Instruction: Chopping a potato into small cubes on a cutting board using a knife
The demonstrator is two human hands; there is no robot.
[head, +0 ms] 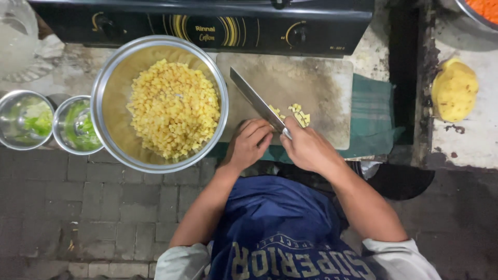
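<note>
My right hand (307, 148) grips the handle of a large knife (255, 99), whose blade slants up and left across a worn wooden cutting board (316, 85). A small pile of yellow potato cubes (296, 114) lies on the board beside the blade. My left hand (249, 142) rests curled at the board's near edge, just left of the knife handle, holding nothing that I can see. A big steel bowl (106, 88) to the left of the board is heaped with many yellow cubes (174, 109).
A black gas stove (207, 26) stands behind the board. Two small steel bowls (23, 119) (77, 124) with green pieces sit at the far left. A peeled yellow potato (455, 89) lies on the right counter. A green cloth (371, 111) lies under the board.
</note>
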